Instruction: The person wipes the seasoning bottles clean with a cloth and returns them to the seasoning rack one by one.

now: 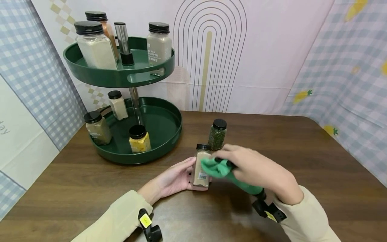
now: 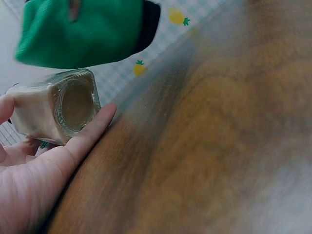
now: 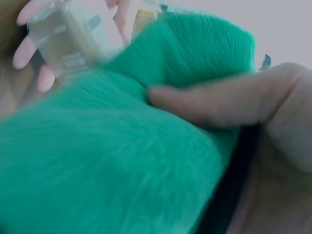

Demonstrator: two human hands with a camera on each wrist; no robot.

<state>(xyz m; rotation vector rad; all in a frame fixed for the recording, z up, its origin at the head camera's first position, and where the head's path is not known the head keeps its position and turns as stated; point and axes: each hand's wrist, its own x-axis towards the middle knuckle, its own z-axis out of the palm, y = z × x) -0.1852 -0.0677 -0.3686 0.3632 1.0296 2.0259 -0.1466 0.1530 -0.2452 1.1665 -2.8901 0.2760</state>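
Note:
My left hand (image 1: 178, 178) grips a square glass spice jar (image 1: 200, 168) of beige powder with a black lid, tilted a little above the table. In the left wrist view the jar's round-marked base (image 2: 78, 105) faces the camera, and a finger lies along its lower edge. My right hand (image 1: 257, 164) pinches a bunched green cloth (image 1: 216, 168) with a dark edge, at the jar's right side. Seen from the right wrist, the thumb presses into the cloth (image 3: 112, 161), which partly covers the jar behind it. Whether cloth and jar touch is unclear.
Just behind stands a jar of green herbs (image 1: 217, 134). At left, a two-tier green turntable rack (image 1: 121, 78) bears several jars, among them a black pepper jar (image 1: 159, 47) above and a yellow-filled jar (image 1: 140, 139) below. A patterned cloth backdrop (image 1: 266, 50) bounds the wooden table (image 1: 302, 151).

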